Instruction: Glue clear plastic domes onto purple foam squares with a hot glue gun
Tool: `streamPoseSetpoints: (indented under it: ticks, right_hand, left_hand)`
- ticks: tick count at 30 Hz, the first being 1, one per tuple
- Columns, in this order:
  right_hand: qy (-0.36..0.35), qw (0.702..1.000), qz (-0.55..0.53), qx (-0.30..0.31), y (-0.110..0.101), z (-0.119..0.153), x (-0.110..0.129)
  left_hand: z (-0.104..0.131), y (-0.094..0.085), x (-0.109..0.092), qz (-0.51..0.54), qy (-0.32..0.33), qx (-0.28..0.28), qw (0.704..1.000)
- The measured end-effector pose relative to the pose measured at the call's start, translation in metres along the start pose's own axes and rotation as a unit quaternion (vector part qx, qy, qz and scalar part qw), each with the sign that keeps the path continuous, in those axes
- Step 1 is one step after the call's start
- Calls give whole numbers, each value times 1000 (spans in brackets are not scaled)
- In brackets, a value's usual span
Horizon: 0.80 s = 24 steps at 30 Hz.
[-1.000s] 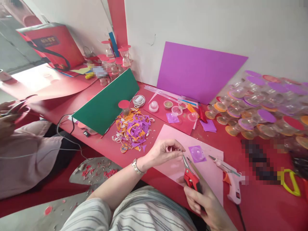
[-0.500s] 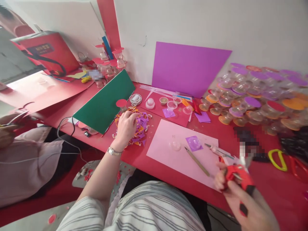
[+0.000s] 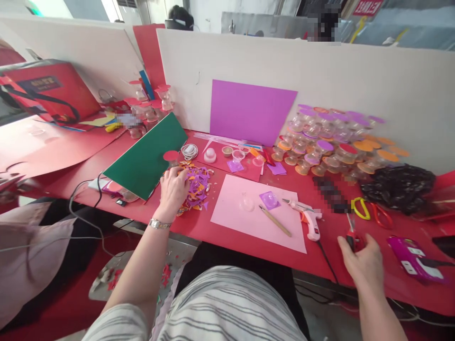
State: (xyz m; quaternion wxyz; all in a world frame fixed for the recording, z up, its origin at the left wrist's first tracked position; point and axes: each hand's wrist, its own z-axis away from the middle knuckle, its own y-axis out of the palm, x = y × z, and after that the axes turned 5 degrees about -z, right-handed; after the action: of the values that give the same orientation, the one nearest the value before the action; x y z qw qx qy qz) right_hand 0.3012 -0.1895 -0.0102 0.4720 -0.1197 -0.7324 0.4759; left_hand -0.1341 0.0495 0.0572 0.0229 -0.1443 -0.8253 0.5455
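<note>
My left hand rests at the left edge of a pile of purple and orange scraps, its fingertips curled down and partly hidden. Around the red-handled scissors, low on the red table, are the fingers of my right hand; the blades point away from me. On the pink sheet lie a clear dome, a purple square with a clear dome on it and a pen-like tool. A white glue gun lies at the sheet's right edge.
Stacked clear cups with coloured discs stand at the back right. A green board leans at left. Yellow-handled scissors, a black bag and a purple power strip lie at right. A person sits at far left.
My right hand has moved right and down to the tabletop with the red-handled scissors, uncovering the glue gun. My left hand stays by the scraps. The view has tilted up.
</note>
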Motion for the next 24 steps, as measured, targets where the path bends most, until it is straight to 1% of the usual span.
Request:
streamPoseSetpoints:
  ticks: [3,6,8,10,12,14,17,21,24]
  right_hand:
    - [53,997,41,-23,1,4,4]
    - [69,995,65,-30,3,7,3]
    - [65,995,72,-32,4,7,0]
    - [56,995,72,-40,7,6,-3]
    - [43,995,67,-58,10,4,-7]
    - [24,994,59,-87,14,3,-12]
    - [-20,988,39,-148,19,0,-22]
    - [-111,968,9,-225,22,-3,-34]
    - [-181,948,-6,-262,23,-3,-38]
  left_hand:
    - [4,-7,-8,12,10,-29,999]
    - [8,-9,-20,41,51,-48,997]
    - [12,-7,-30,74,96,-39,992]
    - [16,-2,-43,118,135,-10,984]
    - [22,4,-58,164,154,23,974]
    - [27,12,-72,196,174,60,963]
    - [31,24,-90,209,197,89,954]
    - [29,41,-106,201,210,125,949]
    - [24,49,-115,178,216,148,949]
